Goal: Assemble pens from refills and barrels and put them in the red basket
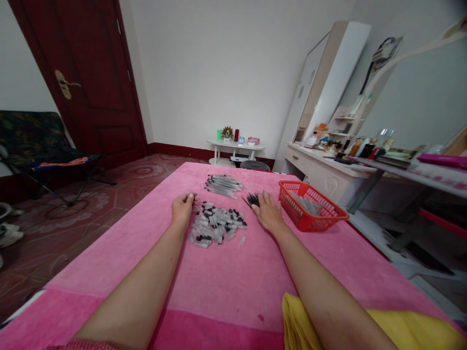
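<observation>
My left hand (183, 208) is at the left edge of a heap of pen caps (219, 223), clear and frosted with some black ends. Its thumb and fingertips are pinched together, and whatever they hold is too small to make out. Flat on the pink cloth lies my right hand (269, 210), fingers stretched out and touching a bunch of thin black sticks (251, 199), partly hidden by the fingers. Behind the caps, clear pen barrels (223, 184) with dark ends lie side by side in a stack.
A red plastic basket (314, 223) holding clear tubes stands right of my right hand. Folded yellow cloth (301, 323) lies under my right forearm. Pink cloth (219, 291) covers the table. A cluttered dresser (321, 163) stands at right, a folding chair (54, 160) at left.
</observation>
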The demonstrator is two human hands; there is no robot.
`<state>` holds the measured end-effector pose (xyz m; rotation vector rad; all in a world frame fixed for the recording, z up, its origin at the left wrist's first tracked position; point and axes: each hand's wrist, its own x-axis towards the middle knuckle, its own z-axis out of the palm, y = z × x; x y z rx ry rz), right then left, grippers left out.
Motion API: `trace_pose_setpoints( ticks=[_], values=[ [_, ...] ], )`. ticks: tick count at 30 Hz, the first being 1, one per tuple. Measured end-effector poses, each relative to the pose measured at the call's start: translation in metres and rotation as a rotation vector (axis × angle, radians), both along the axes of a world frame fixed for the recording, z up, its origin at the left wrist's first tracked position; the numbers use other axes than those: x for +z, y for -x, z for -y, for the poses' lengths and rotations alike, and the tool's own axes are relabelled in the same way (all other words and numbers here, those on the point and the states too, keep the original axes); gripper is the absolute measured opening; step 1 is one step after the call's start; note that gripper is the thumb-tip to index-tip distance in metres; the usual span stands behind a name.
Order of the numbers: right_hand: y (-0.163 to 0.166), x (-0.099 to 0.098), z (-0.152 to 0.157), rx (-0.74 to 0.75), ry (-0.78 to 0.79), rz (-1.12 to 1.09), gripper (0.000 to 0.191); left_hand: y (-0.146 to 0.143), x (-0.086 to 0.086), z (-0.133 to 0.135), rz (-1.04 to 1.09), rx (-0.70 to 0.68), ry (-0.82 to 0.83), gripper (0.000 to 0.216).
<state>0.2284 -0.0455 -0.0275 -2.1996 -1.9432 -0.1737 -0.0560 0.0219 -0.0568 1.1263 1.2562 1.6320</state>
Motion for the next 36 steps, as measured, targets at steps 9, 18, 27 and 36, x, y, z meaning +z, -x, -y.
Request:
trace_pose_setpoints(
  ticks=[9, 18, 27, 36],
  values=[
    [0.022, 0.008, 0.003, 0.17, -0.14, 0.042, 0.042, -0.001, -0.005, -0.004, -0.014, 0.004, -0.005, 0.035],
    [0.068, 0.019, -0.04, 0.313, 0.046, 0.011, 0.036, -0.001, -0.006, -0.005, -0.052, 0.009, -0.031, 0.035],
    [0.083, 0.029, -0.041, 0.209, -0.014, -0.068, 0.025, -0.002, 0.001, 0.002, -0.1, 0.022, -0.074, 0.03],
    [0.109, 0.033, -0.005, 0.26, -0.249, -1.537, 0.016, -0.027, 0.031, 0.026, 0.122, -0.265, -0.186, 0.037]
  ],
)
